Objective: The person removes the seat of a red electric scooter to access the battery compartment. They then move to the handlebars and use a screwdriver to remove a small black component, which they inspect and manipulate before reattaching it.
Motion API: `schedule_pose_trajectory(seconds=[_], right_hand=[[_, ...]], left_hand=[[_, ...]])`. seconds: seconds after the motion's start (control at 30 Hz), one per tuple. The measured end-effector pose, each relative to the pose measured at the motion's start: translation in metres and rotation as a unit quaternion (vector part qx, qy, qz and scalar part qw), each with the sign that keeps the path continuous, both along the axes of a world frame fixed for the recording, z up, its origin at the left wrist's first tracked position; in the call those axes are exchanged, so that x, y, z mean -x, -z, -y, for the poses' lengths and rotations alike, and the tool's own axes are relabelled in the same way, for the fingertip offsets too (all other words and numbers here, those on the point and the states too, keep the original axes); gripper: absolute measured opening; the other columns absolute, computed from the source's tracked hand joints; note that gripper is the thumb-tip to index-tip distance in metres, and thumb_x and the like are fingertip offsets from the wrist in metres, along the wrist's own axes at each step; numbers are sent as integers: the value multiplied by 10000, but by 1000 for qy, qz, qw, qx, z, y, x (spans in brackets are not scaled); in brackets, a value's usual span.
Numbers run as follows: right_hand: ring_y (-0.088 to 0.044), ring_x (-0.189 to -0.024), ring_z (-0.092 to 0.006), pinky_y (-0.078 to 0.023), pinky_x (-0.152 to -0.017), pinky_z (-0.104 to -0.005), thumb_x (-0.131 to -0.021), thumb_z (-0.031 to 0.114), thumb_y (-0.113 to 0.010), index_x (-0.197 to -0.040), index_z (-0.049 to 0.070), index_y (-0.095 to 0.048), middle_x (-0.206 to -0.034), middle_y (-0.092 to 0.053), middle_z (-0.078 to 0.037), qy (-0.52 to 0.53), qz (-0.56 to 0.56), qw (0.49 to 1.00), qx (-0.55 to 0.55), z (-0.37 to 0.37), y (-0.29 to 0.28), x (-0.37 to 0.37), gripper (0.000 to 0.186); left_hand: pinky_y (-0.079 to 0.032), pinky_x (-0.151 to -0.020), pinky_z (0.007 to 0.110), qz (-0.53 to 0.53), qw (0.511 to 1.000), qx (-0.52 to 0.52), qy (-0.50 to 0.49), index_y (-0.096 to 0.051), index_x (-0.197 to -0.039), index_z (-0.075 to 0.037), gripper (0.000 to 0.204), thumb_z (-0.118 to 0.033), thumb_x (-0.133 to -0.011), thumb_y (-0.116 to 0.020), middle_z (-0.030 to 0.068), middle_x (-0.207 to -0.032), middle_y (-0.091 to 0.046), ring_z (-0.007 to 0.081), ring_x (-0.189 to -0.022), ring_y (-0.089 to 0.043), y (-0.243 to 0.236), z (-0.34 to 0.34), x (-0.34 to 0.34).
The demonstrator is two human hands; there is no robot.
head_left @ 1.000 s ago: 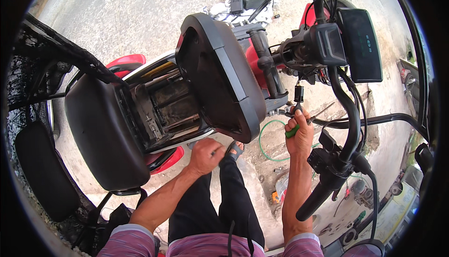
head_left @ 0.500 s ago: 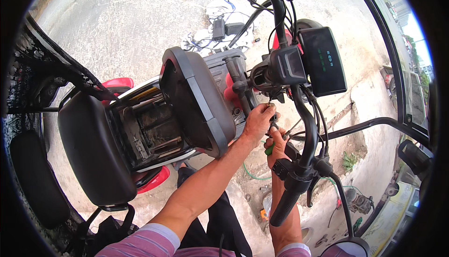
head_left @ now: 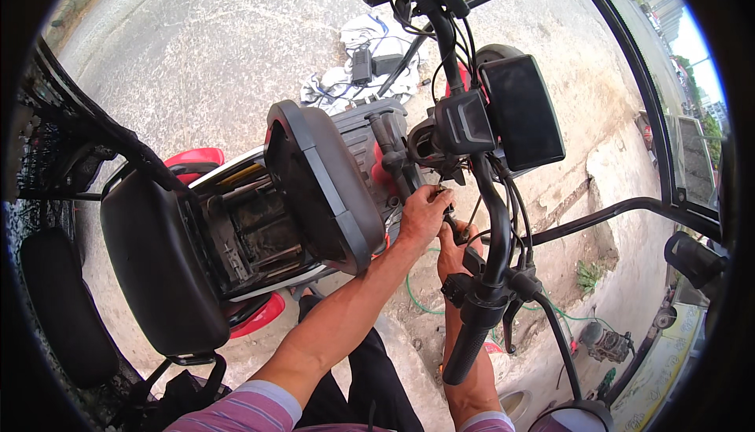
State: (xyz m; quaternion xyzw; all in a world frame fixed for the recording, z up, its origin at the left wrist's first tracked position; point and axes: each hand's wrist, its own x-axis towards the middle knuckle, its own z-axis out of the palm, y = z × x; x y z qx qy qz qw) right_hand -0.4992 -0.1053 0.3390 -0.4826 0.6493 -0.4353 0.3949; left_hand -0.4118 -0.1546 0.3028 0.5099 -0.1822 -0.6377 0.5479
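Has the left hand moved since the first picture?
Yes: judged against the tilted seat, the left hand moved right and upward, from below it to beside the right hand.

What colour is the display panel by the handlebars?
The display panel is black; best seen in the head view.

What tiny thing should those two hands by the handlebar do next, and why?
Maybe the left hand should gently wiggle the small dark part: its fingertips are right beside it, and the right hand is close below, so it could probably help steady it.
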Motion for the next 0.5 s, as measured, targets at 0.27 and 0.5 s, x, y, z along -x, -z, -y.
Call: schedule_pose_trajectory(seconds=[0.27,0.5], right_hand=[[-502,-598,-71,-404,-534,-248,-922,159,-719,-1022,-10,-646,-731,-625,-17,14,92,995,-31,-3,16,13,209],[-495,-546,-81,-377,-489,-245,-956,228,-686,-1039,-4,-623,-681,-596,-10,23,127,991,-40,-4,12,10,254]], left_hand=[[-521,-711,290,-32,999,2,2,-629,-1088,32,280,-225,-976,-642,87,-916,-687,142,-818,-637,-6,-1,-4],[-541,-753,295,-43,999,4,4,-620,-1110,28,282,-227,-988,-626,100,-944,-686,158,-838,-650,-11,-1,-6]])
